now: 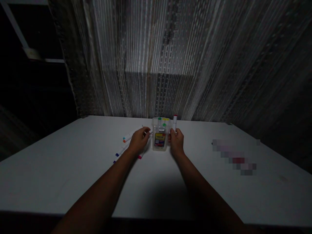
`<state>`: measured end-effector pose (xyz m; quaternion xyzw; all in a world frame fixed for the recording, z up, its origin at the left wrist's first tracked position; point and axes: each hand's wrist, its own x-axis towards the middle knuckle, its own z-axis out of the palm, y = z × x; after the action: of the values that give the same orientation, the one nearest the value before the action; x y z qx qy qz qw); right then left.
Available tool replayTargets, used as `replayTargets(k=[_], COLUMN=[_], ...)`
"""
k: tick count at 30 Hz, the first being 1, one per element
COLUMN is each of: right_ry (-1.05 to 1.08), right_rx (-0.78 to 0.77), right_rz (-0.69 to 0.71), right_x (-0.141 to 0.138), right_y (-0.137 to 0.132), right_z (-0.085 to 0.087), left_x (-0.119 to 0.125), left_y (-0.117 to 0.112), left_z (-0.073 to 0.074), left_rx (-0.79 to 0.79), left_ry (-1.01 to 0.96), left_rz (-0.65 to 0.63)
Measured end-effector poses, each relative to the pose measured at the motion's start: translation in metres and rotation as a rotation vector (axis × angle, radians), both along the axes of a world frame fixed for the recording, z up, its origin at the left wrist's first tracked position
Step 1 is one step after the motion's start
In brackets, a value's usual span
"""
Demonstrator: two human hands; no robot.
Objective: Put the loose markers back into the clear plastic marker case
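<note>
At the far left there is a dark area with a pale frame (17,24), and from there a striped woven curtain (146,48) hangs across the back, behind the white table (60,169) I work at in dim light. Left of centre on the table lie loose markers, and I count 5 coloured ends: 2 dark blue ones, on the lower blue marker (115,161) and the upper blue marker (120,153), then the teal marker (126,137) with the orange marker (126,140) just beside it, and the pink marker (140,156) nearest my forearm. My left hand (139,140) is above this group, fingers curled, its fingertips close to the left side of the container; I cannot tell whether they are clamped on anything or touch the wall. The clear plastic container (160,149) stands upright between my 2 hands, which are apart, with a dark and yellow label (160,139) facing me. Green and yellow ends of markers show near its top. My right hand (177,142), just right of the container, is closed round the red-ended marker (175,123), which points up, nearly vertical, its red end on top. Well to the right, a pixelated patch (231,156) slants over the table, and I cannot tell what it covers.
</note>
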<state>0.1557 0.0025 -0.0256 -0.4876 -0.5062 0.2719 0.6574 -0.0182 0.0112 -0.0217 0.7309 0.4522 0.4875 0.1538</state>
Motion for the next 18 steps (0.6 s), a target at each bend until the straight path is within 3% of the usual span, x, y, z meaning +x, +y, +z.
replayTargets(k=[6, 18], right_ry=[-0.089, -0.142], right_rx=[0.005, -0.017], right_rz=[-0.075, -0.107], right_x=[0.0013, 0.0017], right_y=[0.0013, 0.0055], right_z=[-0.0016, -0.0058], left_x=[-0.0017, -0.0032], left_y=[-0.0007, 0.0012], left_z=[-0.0067, -0.0101], left_rx=[-0.189, -0.304], left_ry=[0.479, 0.638], left_rz=[0.068, 0.081])
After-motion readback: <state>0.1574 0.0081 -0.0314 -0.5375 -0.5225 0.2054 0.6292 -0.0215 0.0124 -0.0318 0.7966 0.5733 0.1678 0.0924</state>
